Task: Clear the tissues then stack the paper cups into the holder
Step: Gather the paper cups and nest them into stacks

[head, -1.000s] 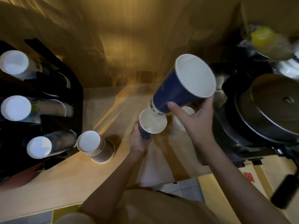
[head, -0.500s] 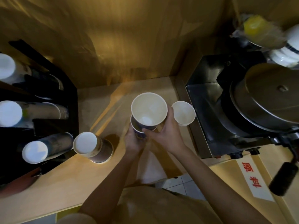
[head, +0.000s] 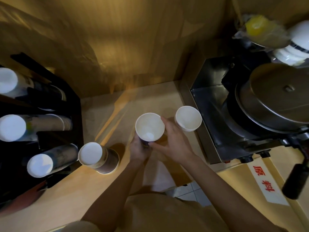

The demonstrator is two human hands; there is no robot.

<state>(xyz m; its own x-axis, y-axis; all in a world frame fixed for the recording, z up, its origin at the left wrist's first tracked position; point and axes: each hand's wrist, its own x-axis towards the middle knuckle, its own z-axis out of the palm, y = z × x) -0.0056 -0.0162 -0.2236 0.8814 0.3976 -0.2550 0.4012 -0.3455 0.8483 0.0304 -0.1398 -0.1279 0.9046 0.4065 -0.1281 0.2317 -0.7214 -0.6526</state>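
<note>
Both hands, left hand (head: 139,149) and right hand (head: 173,141), clasp the nested cups (head: 149,127), now pushed fully together; a spare cup (head: 188,118) stands just right, an upturned stack (head: 98,157) left.

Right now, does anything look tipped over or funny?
Yes. One stack of cups sits upside down on the counter beside the black holder, not in it. Nothing looks spilled.

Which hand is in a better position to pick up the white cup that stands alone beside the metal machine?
The right hand, probably. It lies next to the white cup, with nothing between them. The left hand is farther away, wrapped around the bottom of the stacked cups, so it looks busy.
</note>
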